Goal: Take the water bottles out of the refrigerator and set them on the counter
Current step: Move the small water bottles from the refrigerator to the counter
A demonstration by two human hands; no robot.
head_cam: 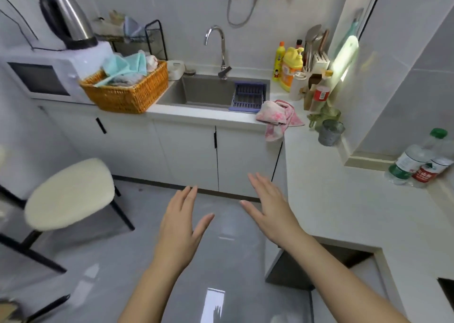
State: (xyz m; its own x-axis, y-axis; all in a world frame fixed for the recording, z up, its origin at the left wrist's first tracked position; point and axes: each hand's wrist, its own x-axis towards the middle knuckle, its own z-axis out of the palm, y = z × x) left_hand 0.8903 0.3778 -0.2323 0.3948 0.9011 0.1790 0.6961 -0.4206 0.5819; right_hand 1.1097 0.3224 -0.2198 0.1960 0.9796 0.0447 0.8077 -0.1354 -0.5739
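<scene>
The left hand (179,227) and right hand (270,212) hover flat, empty. Two bottles (409,163) touch on the counter (344,192); a careless third could topple them.

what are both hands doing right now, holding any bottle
Left hand: open, fingers straight, holding nothing.
Right hand: open, fingers straight, holding nothing.

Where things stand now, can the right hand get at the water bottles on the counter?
Probably yes: the right hand is open and holds nothing, and only bare counter lies between it and the water bottles.
</scene>
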